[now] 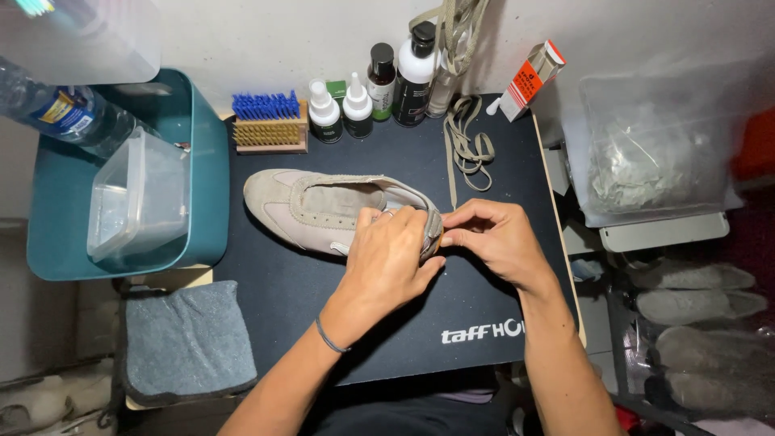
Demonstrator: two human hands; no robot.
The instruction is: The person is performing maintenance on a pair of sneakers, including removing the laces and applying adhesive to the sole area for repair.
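Note:
A beige suede sneaker (pixel 311 206) without laces lies on its side on a black mat (pixel 484 169), toe pointing left. My left hand (pixel 387 262) wraps over the heel end of the shoe, fingers curled around the collar. My right hand (pixel 496 238) pinches the back edge of the heel with thumb and fingertips, touching the left hand. A dark band sits on my left wrist. The heel itself is mostly hidden under both hands.
Beige laces (pixel 467 145) lie behind the shoe and hang from the wall. A blue-bristled brush (pixel 268 121), several bottles (pixel 379 89) and a tilted orange-white box (pixel 529 79) line the back. A teal bin (pixel 206 186) with a clear tub sits left, a grey cloth (pixel 190 339) below. Shoes right.

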